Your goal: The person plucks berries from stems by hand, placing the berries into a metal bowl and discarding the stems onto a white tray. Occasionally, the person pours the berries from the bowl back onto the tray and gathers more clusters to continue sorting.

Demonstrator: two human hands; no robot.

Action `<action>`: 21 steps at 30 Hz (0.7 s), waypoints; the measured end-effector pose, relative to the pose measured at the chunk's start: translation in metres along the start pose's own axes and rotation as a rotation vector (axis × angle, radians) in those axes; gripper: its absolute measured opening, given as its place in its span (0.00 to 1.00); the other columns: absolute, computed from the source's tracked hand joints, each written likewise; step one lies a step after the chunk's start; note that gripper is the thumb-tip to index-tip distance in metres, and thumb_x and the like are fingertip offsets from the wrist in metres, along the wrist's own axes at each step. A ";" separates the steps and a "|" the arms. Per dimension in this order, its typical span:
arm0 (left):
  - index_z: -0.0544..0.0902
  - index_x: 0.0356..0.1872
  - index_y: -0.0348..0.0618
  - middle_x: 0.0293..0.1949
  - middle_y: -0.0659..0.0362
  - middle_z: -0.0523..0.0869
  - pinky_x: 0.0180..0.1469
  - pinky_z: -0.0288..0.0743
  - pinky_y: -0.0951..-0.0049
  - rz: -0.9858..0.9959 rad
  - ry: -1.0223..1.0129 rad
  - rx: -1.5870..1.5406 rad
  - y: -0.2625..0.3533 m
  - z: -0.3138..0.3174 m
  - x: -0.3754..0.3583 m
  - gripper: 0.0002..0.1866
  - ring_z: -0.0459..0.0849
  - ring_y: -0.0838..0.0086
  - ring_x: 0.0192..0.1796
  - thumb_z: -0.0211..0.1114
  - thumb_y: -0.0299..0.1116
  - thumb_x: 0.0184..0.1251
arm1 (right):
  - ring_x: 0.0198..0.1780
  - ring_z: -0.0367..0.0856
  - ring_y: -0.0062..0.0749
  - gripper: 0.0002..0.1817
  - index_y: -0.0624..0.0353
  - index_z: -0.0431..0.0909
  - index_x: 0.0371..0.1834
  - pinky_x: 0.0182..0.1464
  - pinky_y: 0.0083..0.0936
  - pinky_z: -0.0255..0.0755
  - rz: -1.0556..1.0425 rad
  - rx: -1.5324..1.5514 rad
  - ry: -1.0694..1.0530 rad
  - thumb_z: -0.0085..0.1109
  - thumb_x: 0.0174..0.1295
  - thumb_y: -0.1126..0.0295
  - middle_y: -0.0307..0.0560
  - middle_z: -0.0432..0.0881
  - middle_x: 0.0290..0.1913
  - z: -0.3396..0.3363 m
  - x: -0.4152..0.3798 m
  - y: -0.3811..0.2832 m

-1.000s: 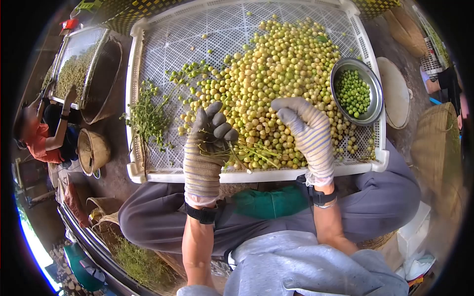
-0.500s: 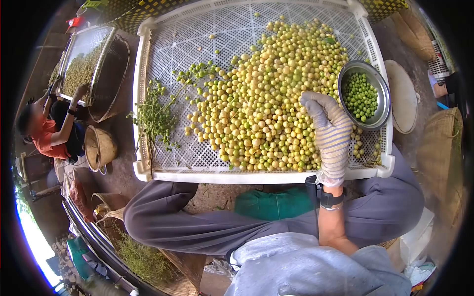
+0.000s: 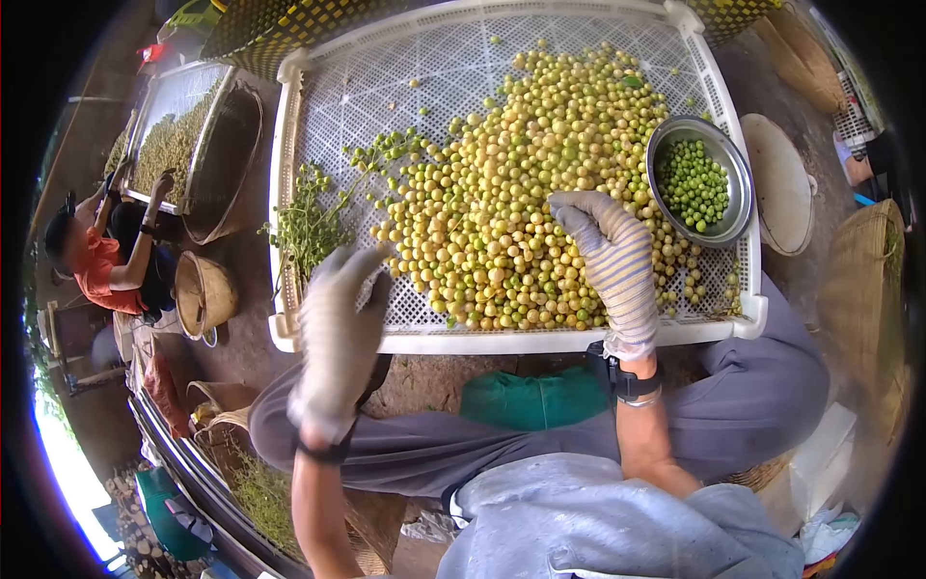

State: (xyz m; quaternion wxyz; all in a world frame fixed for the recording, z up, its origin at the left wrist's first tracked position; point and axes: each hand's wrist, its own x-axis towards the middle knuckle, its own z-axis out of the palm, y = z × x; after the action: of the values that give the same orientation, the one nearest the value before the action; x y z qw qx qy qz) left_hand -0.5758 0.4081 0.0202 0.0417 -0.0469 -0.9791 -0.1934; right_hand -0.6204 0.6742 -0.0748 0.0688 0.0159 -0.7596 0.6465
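Brown floor (image 3: 415,383) below, white tray (image 3: 521,342) up top, berries (image 3: 511,212) heaped mid-frame. Left hand (image 3: 338,333), lower left of the tray, has thumb and fingers apart; right hand (image 3: 617,275), right of center, has them curled close, can't tell if gripping. I'd keep a light touch so the berries don't bruise or scatter.

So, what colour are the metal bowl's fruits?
Those small round fruits are green, clearest in the head view.
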 end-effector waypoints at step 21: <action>0.88 0.39 0.37 0.35 0.59 0.90 0.42 0.76 0.75 -0.423 0.046 -0.735 -0.012 0.092 0.052 0.08 0.83 0.77 0.36 0.72 0.32 0.67 | 0.39 0.87 0.25 0.07 0.64 0.88 0.46 0.44 0.23 0.79 0.034 0.014 0.016 0.66 0.68 0.74 0.49 0.91 0.41 -0.009 0.006 0.007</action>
State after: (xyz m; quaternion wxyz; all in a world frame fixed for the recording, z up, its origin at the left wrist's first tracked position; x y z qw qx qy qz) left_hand -0.6348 0.4361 -0.0642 0.0032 0.1478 -0.8319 -0.5349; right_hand -0.6266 0.6850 -0.0798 0.0640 -0.0017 -0.7546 0.6530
